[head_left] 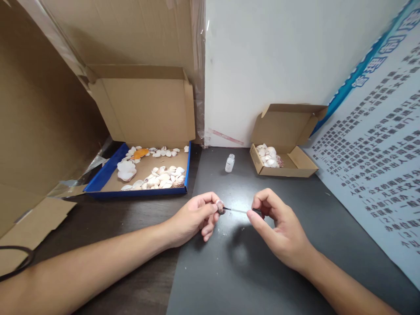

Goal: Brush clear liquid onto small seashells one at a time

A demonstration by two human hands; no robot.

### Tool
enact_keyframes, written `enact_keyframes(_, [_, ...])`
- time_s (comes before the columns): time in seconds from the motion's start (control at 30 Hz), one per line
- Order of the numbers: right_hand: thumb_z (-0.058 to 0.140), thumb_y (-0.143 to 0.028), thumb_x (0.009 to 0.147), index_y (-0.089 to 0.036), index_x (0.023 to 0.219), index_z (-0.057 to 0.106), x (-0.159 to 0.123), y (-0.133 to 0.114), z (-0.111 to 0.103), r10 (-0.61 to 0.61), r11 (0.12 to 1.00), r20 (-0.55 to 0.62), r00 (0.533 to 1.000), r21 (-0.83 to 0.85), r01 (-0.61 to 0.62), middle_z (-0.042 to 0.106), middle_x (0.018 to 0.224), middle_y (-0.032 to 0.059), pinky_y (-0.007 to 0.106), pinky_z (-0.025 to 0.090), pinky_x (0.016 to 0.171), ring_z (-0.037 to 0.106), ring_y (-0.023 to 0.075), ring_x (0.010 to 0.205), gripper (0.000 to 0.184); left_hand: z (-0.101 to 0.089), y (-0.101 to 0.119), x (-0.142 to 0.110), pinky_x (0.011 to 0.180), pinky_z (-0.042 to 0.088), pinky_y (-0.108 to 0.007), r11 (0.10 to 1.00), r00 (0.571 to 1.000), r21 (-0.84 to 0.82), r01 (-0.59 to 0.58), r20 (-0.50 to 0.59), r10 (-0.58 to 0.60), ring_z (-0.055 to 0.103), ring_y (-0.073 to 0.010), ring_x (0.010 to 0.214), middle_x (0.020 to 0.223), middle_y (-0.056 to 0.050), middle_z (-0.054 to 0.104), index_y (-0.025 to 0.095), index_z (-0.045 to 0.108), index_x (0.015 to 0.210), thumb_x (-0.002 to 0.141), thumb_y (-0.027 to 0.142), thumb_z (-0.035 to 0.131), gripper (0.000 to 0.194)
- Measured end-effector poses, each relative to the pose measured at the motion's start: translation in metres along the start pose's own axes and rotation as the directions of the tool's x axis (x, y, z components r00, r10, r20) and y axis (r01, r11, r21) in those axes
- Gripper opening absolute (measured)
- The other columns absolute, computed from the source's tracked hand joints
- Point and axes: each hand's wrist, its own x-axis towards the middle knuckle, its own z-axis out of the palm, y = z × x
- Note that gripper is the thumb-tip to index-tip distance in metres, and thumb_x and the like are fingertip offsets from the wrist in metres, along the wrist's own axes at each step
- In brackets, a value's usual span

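Observation:
Between the thumb and fingers of my left hand (200, 215) is a small brownish seashell (221, 207), held above the dark mat. My right hand (278, 225) pinches the black cap end of a thin brush (236, 211). Its dark tip points left and meets the shell, or comes very close to it. Behind my hands a small clear bottle (230, 163) with whitish contents stands upright, its top uncovered.
At the left, a blue-edged cardboard box (144, 192) with a raised lid holds many white shells and an orange one. A smaller open cardboard box (288, 172) with white shells stands back right. A white board (262, 65) and a printed poster (377, 153) rise behind.

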Motion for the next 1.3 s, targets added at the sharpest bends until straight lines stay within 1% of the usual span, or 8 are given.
enact_keyframes(0.17, [0.055, -0.023, 0.089, -0.024, 0.082, 0.038, -0.0021, 0.0016, 0.0005, 0.017, 0.997, 0.017, 1.0, -0.073, -0.015, 0.039, 0.06, -0.008, 0.024, 0.034, 0.048, 0.04, 0.0109, 0.05, 0.018, -0.0007, 0.0001, -0.0003, 0.035, 0.041, -0.016, 1.0, 1.0, -0.02, -0.001, 0.016, 0.001, 0.04, -0.0021, 0.033, 0.059, 0.007, 0.055, 0.017, 0.048, 0.082, 0.079, 0.031, 0.065, 0.023])
enact_keyframes(0.37, [0.053, -0.024, 0.091, -0.024, 0.084, 0.039, -0.0024, 0.0012, 0.0006, -0.03, 1.0, 0.009, 1.0, -0.009, 0.03, 0.041, 0.064, -0.0069, 0.023, 0.036, 0.05, 0.043, 0.0112, 0.052, 0.015, -0.0008, 0.0008, 0.0, 0.036, 0.041, -0.016, 0.999, 1.0, -0.035, -0.004, 0.015, 0.004, 0.04, -0.0023, 0.033, 0.06, 0.007, 0.054, 0.018, 0.045, 0.081, 0.078, 0.031, 0.066, 0.025])
enact_keyframes(0.5, [0.054, -0.023, 0.088, -0.024, 0.079, 0.036, -0.0008, -0.0004, -0.0002, 0.011, 0.997, 0.012, 1.0, -0.079, -0.01, 0.036, 0.06, -0.0079, 0.024, 0.033, 0.048, 0.037, 0.0108, 0.05, 0.02, -0.0008, 0.0009, -0.0005, 0.036, 0.041, -0.016, 1.0, 1.0, -0.018, 0.002, 0.021, -0.002, 0.039, -0.0022, 0.033, 0.058, 0.007, 0.053, 0.017, 0.046, 0.081, 0.079, 0.03, 0.064, 0.022])
enact_keyframes(0.67, [0.052, -0.024, 0.091, -0.023, 0.084, 0.04, 0.0002, -0.0023, -0.0006, -0.005, 1.0, 0.039, 0.999, 0.03, 0.004, 0.041, 0.064, -0.0065, 0.023, 0.037, 0.051, 0.042, 0.0113, 0.053, 0.014, -0.0019, 0.0004, 0.0, 0.037, 0.041, -0.015, 1.0, 1.0, -0.008, 0.003, 0.029, -0.003, 0.04, -0.0022, 0.035, 0.057, 0.008, 0.051, 0.018, 0.045, 0.081, 0.081, 0.03, 0.064, 0.023])
enact_keyframes(0.83, [0.055, -0.023, 0.089, -0.023, 0.08, 0.037, -0.0013, -0.0013, -0.0005, 0.022, 0.999, 0.031, 0.999, -0.044, -0.021, 0.038, 0.061, -0.0075, 0.023, 0.034, 0.049, 0.039, 0.0108, 0.051, 0.019, -0.0027, -0.0013, 0.0001, 0.038, 0.041, -0.015, 1.0, 0.999, -0.004, -0.006, 0.031, 0.006, 0.04, -0.0022, 0.035, 0.057, 0.008, 0.05, 0.018, 0.046, 0.083, 0.083, 0.03, 0.063, 0.021])
enact_keyframes(0.97, [0.054, -0.023, 0.091, -0.023, 0.084, 0.04, -0.0022, -0.0012, -0.001, -0.023, 0.999, 0.012, 1.0, 0.033, 0.023, 0.04, 0.065, -0.0066, 0.023, 0.037, 0.052, 0.043, 0.0111, 0.054, 0.016, -0.0027, -0.0025, -0.0003, 0.037, 0.04, -0.015, 1.0, 1.0, 0.003, -0.011, 0.029, 0.011, 0.039, -0.0024, 0.035, 0.057, 0.008, 0.05, 0.018, 0.044, 0.082, 0.082, 0.03, 0.063, 0.023])
enact_keyframes(1.2, [0.055, -0.022, 0.089, -0.024, 0.082, 0.038, -0.0001, -0.0014, 0.0005, 0.006, 1.0, -0.005, 1.0, -0.016, -0.006, 0.039, 0.064, -0.0069, 0.023, 0.036, 0.049, 0.04, 0.0107, 0.051, 0.018, -0.0028, -0.002, -0.0003, 0.039, 0.038, -0.015, 1.0, 0.999, 0.028, -0.005, 0.033, 0.004, 0.038, -0.0022, 0.036, 0.056, 0.008, 0.049, 0.018, 0.045, 0.082, 0.083, 0.031, 0.062, 0.021])
enact_keyframes(1.3, [0.054, -0.024, 0.091, -0.023, 0.084, 0.041, -0.0004, -0.002, 0.0004, -0.007, 1.0, 0.039, 0.999, 0.029, 0.006, 0.042, 0.065, -0.0061, 0.023, 0.038, 0.051, 0.044, 0.0114, 0.053, 0.015, -0.0025, -0.0018, -0.0001, 0.039, 0.036, -0.015, 1.0, 1.0, 0.025, -0.009, 0.03, 0.009, 0.037, -0.0023, 0.035, 0.054, 0.009, 0.045, 0.018, 0.044, 0.081, 0.082, 0.033, 0.062, 0.023])
